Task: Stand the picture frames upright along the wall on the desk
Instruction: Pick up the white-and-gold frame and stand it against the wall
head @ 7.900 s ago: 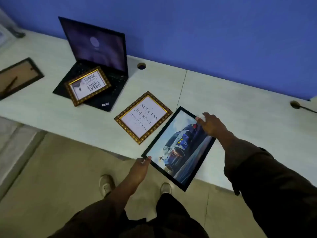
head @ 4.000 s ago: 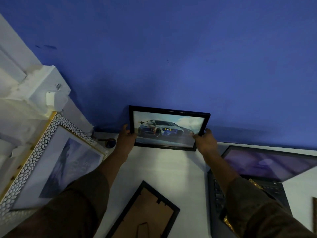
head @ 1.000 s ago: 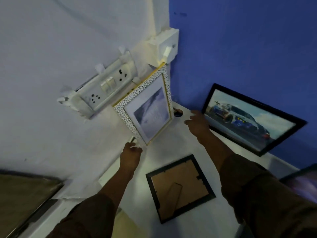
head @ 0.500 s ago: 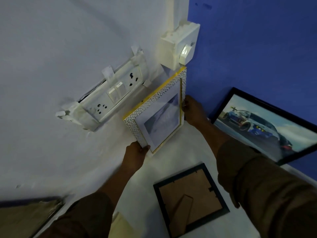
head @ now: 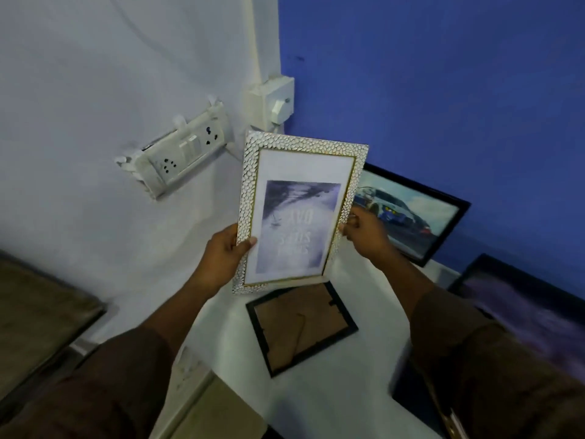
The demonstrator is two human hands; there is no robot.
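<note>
Both hands hold the white pebbled frame (head: 300, 210) up off the worktop (head: 323, 388), its picture facing the camera. The left hand (head: 223, 253) grips the frame's left edge low down, thumb on the front; the right hand (head: 364, 236) has its fingers (head: 353, 221) closed on the right edge. Below the frame, a black frame (head: 300, 327) lies face down on the worktop. Farther right, the car picture frame (head: 411, 213) stands leaning against the blue wall (head: 443, 90).
</note>
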